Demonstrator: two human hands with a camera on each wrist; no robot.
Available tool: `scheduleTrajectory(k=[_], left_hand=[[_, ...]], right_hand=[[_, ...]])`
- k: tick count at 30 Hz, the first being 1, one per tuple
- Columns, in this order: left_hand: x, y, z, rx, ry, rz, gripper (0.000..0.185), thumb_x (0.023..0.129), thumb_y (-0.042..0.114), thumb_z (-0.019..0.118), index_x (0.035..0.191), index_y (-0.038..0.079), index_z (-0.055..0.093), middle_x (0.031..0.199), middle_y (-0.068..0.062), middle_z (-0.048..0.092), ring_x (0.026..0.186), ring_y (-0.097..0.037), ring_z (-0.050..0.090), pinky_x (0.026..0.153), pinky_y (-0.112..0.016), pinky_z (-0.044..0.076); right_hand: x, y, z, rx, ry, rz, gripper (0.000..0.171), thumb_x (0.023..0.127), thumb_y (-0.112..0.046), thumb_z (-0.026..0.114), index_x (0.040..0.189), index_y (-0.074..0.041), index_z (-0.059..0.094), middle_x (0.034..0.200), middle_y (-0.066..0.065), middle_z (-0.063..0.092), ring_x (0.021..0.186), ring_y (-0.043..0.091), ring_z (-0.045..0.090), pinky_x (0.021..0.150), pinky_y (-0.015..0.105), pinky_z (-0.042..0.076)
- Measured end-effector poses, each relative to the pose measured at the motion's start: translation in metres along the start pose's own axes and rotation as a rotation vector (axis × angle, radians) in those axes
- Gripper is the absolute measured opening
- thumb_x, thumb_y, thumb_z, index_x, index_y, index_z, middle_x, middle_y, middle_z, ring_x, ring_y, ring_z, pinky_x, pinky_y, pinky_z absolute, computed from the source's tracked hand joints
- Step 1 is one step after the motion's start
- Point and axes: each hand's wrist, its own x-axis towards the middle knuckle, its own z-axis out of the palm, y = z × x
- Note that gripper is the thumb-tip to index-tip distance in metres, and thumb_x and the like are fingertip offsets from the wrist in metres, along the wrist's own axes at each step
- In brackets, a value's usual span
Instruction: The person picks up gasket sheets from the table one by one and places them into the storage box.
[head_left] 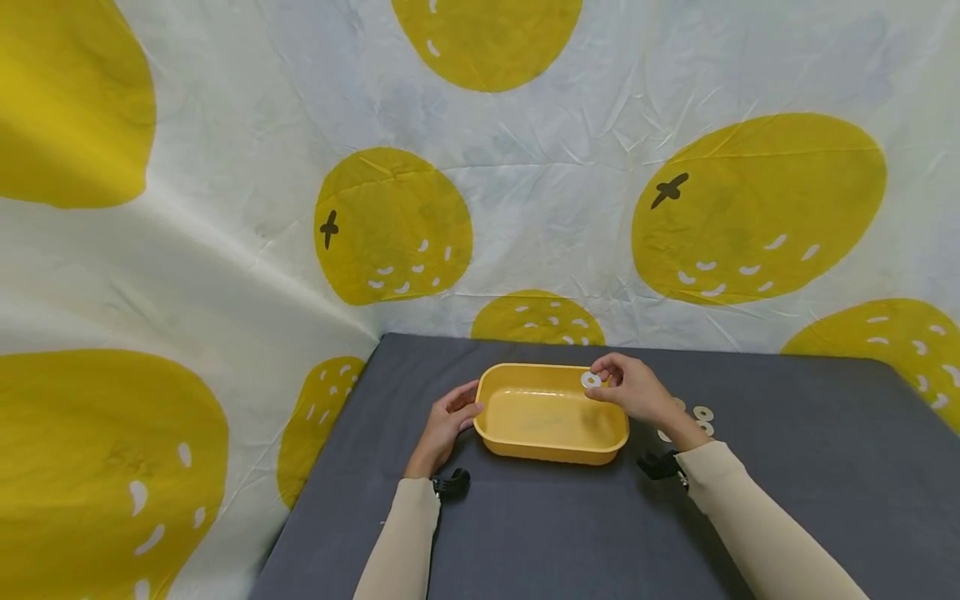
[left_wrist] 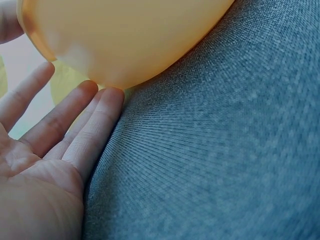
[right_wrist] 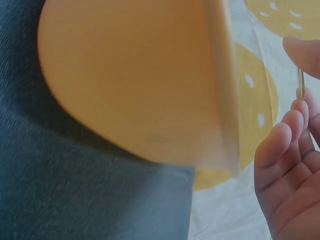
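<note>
A small white ring (head_left: 591,380) was pinched betw. thumb and fingers of the right hand (head_left: 636,390), and it was held just above the far right corner of the yellow tub (head_left: 552,450). In the right wrist view the ring (right_wrist: 299,83) was seen edge-on as a thin strip betw. the thumb tip and the curled fingers (right_wrist: 274,150), beside the tub wall (right_wrist: 145,85). Whether the ring touched the rim could not be told.

The tub was placed on the grey desk (head_left: 787,492), approx. in the middle of it, and nothing could be made out inside the tub. The left hand (head_left: 448,423) was laid against the left end of the tub. Its fingers (left_wrist: 95,127) were kept straight and close together, w/ the tips touching the tub wall (left_wrist: 130,35) low down, near the desk cloth (left_wrist: 215,150); nothing was gripped by it.

More white rings (head_left: 702,413) were seen on the desk just behind the right hand, partly hidden by the wrist, so the exact no. could not be counted. A black strap piece was worn at each wrist, left (head_left: 452,482) and right (head_left: 660,466), at the end of beige sleeves (head_left: 757,533).

Behind the desk and on its left side a white cloth w/ big yellow fruit prints (head_left: 757,208) was hung as backdrop.
</note>
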Motion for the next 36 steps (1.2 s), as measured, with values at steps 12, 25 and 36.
scheduleTrajectory(k=[12,25,36], left_hand=[[0.0,-0.001,0.0,-0.003,0.018,-0.009,0.055,0.095,0.021,0.074,0.147,0.018,0.056,0.14,-0.019,0.062,0.116,-0.021,0.067,0.092,-0.03,0.059],[0.0,0.001,0.002,-0.021,0.001,0.003,0.055,0.094,0.025,0.076,0.146,0.019,0.058,0.136,-0.014,0.064,0.115,-0.019,0.068,0.094,-0.032,0.059],[-0.001,0.002,0.001,-0.014,0.02,-0.023,0.054,0.093,0.026,0.077,0.144,0.022,0.06,0.135,-0.012,0.065,0.114,-0.019,0.068,0.094,-0.031,0.059]], right_hand=[[0.011,-0.016,0.016,0.006,-0.026,-0.024,0.033,0.089,-0.021,0.081,0.114,-0.007,0.065,0.099,0.01,0.06,0.077,0.022,0.05,0.062,0.028,0.043],[0.021,-0.033,0.043,0.085,-0.061,-0.028,0.034,0.088,-0.021,0.081,0.114,-0.006,0.065,0.101,0.011,0.059,0.076,0.021,0.05,0.062,0.03,0.044],[0.031,-0.045,0.064,0.092,-0.07,-0.004,0.032,0.087,-0.018,0.082,0.113,-0.006,0.066,0.101,0.011,0.06,0.076,0.021,0.05,0.065,0.03,0.044]])
